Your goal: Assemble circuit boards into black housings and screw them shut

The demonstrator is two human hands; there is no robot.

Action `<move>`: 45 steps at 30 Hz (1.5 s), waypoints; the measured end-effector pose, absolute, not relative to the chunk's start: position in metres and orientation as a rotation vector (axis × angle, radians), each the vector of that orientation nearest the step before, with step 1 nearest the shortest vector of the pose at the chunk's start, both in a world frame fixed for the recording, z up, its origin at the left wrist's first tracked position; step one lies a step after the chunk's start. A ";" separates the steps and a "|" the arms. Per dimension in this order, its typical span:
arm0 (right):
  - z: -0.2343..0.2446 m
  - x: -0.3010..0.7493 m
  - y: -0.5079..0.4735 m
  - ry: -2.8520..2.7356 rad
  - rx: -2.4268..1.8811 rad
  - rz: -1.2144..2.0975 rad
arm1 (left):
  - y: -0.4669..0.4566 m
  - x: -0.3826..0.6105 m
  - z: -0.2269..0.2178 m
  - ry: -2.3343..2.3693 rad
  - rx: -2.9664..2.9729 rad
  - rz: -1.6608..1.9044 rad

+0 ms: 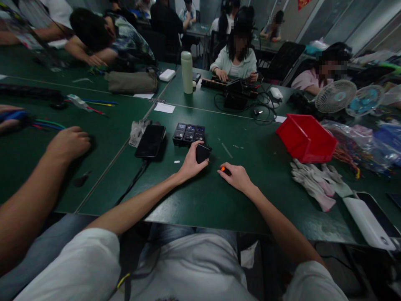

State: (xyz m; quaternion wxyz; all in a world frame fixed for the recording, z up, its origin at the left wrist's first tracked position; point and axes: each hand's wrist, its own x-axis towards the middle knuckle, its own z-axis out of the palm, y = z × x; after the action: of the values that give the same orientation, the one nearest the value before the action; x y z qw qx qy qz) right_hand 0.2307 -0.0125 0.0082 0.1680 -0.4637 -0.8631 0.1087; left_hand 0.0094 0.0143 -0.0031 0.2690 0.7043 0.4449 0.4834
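Observation:
My left hand (190, 162) is closed around a small black box (202, 154), held just above the green table. In my right hand (237, 176) is a small screwdriver (224, 169) with a black and orange handle. Its thin shaft points left at the box; whether the tip touches it I cannot tell. Right behind my left hand sits a row of three black modules (189, 133) with pale labels. Left of them a black phone (151, 141), with a cable running from it, rests against a crumpled grey glove (137, 133).
To the right are a red bin (306, 138), work gloves (313, 179), a white power bank (369, 223) and bagged wires (347, 146). A co-worker's arm (40, 179) reaches in at left. A green bottle (187, 73) stands farther back; other people sit around.

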 end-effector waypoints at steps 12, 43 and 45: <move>0.009 0.231 -0.012 -2.457 -1.307 0.344 | 0.015 0.009 -0.005 1.197 1.900 1.301; 0.010 0.231 -0.013 -2.459 -1.314 0.347 | 0.015 0.009 -0.005 1.195 1.893 1.296; 0.010 0.231 -0.013 -2.459 -1.317 0.349 | 0.015 0.009 -0.004 1.190 1.894 1.292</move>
State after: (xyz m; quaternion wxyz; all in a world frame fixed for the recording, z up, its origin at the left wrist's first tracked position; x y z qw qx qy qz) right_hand 0.2307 -0.0126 0.0098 0.1644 -0.4619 -0.8629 0.1226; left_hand 0.0090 0.0150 -0.0038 0.2757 0.7048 0.4427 0.4808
